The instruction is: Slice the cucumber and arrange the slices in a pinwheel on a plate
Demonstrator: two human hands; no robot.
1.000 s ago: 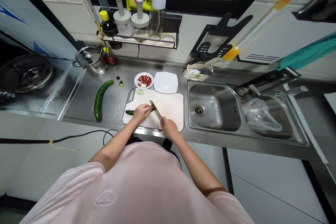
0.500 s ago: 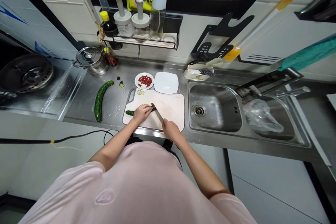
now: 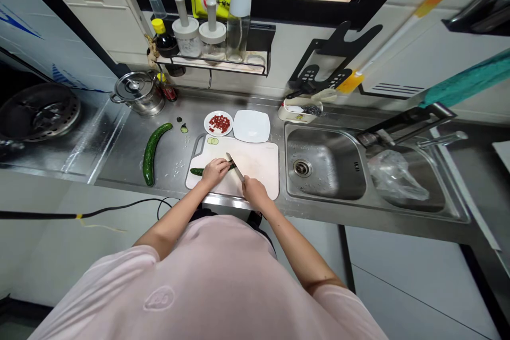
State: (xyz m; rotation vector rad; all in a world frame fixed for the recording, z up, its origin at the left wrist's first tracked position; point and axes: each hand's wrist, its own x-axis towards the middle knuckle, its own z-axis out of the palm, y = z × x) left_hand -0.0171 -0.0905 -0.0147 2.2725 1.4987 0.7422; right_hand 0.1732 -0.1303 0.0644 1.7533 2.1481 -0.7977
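On the white cutting board [image 3: 257, 164] lies a green cucumber [image 3: 196, 171], partly covered by my left hand [image 3: 215, 171], whose fingers are closed over it. My right hand [image 3: 255, 193] grips the handle of a knife [image 3: 236, 168]. Its blade crosses the cucumber's right end, just beside my left fingertips. Two pale cucumber slices [image 3: 212, 141] rest near the board's upper left corner. Left of the board, a second, whole cucumber [image 3: 152, 154] lies curved on the counter, with small cut-off ends [image 3: 184, 128] nearby.
Behind the board stand a plate of chopped red pieces [image 3: 219, 124] and a white square plate [image 3: 252, 126]. A steel pot [image 3: 139, 93] is at the back left, a wok [image 3: 37, 111] farther left. To the right is a sink [image 3: 326, 164]; a jar shelf [image 3: 211, 62] hangs above.
The knife and my right hand have shifted slightly left and away from me. My left hand stays on the cucumber.
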